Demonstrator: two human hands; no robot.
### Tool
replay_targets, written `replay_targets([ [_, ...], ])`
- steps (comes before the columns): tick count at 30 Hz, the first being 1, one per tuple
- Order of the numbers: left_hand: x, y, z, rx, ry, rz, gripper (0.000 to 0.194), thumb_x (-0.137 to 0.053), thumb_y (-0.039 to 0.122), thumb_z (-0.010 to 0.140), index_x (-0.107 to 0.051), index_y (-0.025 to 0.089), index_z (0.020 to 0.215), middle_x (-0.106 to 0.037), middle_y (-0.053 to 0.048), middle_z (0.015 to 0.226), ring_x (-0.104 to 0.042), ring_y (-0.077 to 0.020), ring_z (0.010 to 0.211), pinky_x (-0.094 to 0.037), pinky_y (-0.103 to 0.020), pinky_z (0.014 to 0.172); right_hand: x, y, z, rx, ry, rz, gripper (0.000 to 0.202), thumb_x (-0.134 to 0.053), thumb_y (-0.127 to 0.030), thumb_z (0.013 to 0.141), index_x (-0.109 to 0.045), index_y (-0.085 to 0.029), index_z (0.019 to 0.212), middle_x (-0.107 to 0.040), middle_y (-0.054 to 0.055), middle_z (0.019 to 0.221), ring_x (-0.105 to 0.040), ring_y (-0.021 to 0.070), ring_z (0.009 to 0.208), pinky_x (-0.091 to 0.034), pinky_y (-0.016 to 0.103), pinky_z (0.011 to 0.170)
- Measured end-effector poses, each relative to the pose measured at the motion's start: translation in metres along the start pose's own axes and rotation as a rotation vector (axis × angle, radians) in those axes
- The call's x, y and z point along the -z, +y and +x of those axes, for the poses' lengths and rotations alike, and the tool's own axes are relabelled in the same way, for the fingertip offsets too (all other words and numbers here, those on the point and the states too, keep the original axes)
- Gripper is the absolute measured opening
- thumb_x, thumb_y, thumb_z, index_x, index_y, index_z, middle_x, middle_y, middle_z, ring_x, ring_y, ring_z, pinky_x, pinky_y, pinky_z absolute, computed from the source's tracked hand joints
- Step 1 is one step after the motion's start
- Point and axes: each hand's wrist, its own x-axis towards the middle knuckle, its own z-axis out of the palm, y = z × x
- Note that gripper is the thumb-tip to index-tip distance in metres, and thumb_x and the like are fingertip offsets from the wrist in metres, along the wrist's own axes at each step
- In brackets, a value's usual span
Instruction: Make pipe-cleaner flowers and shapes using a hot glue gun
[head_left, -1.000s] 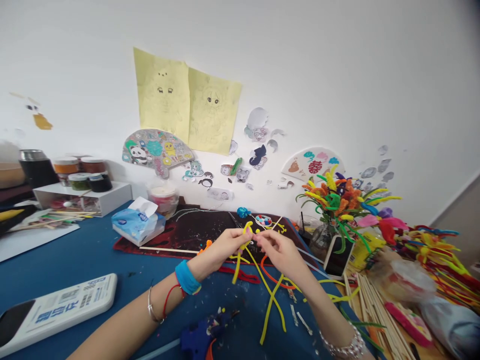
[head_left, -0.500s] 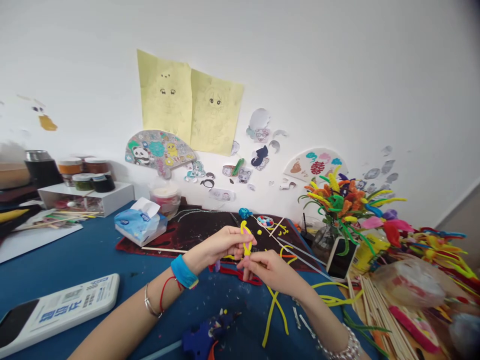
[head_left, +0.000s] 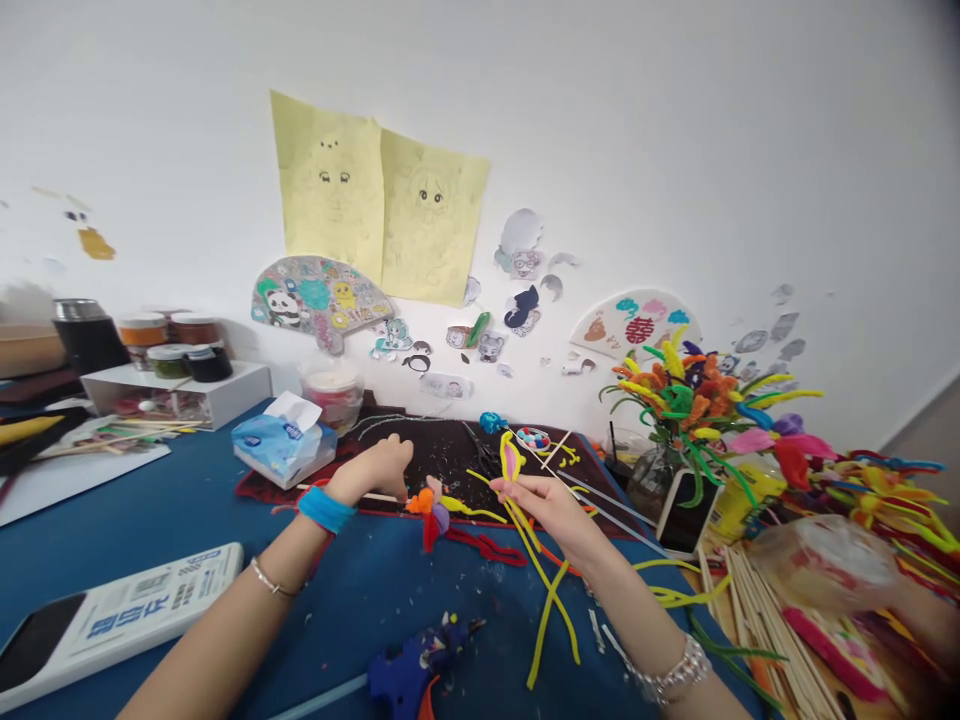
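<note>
My right hand [head_left: 541,502] pinches a yellow pipe-cleaner loop with a pink centre [head_left: 511,458], its long yellow ends hanging below the fingers. Over the dark red mat [head_left: 442,440], my left hand [head_left: 384,465] is closed at a thin wooden stick [head_left: 381,496]. Beside that hand, at the stick's right end, lies an orange, red and purple pipe-cleaner flower [head_left: 429,513]. A yellow pipe-cleaner piece [head_left: 469,508] and a dark red one [head_left: 491,547] lie to its right.
A blue glue gun [head_left: 412,668] lies near the front edge. Tissues [head_left: 285,445] and a white phone-like case [head_left: 142,610] are at left. At right are a pipe-cleaner bouquet [head_left: 679,400], a phone [head_left: 684,512], wooden sticks [head_left: 754,630] and another person's arm [head_left: 926,615].
My left hand has let go of the yellow and pink loop and moved left to the stick. My right hand still holds the loop, slightly farther right. Another person's arm has appeared at right.
</note>
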Motion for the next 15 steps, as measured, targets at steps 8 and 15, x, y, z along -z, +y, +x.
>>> replay_targets([
  [8, -0.013, -0.023, 0.017, -0.100, -0.497, -0.139, 0.039, -0.072, 0.033, 0.052, -0.067, 0.016, 0.086, -0.065, -0.004, 0.075, -0.057, -0.0195, 0.064, -0.040, -0.025, 0.051, 0.004, 0.007, 0.004, -0.025, 0.010, 0.015, 0.042, -0.060, -0.052, 0.074, -0.071, -0.014, 0.088, -0.068, 0.010, 0.097, -0.059, 0.0222, 0.089, -0.046, 0.031, 0.073],
  [15, -0.027, -0.012, 0.018, -0.211, -0.818, -0.345, 0.030, -0.075, 0.044, 0.054, -0.066, 0.018, 0.063, -0.064, -0.003, 0.060, -0.058, -0.0183, 0.056, -0.046, -0.029, 0.053, 0.005, 0.009, 0.007, 0.008, 0.015, 0.102, 0.028, -0.065, -0.039, 0.073, -0.070, -0.017, 0.089, -0.067, 0.006, 0.091, -0.056, 0.0133, 0.072, -0.044, 0.026, 0.066],
])
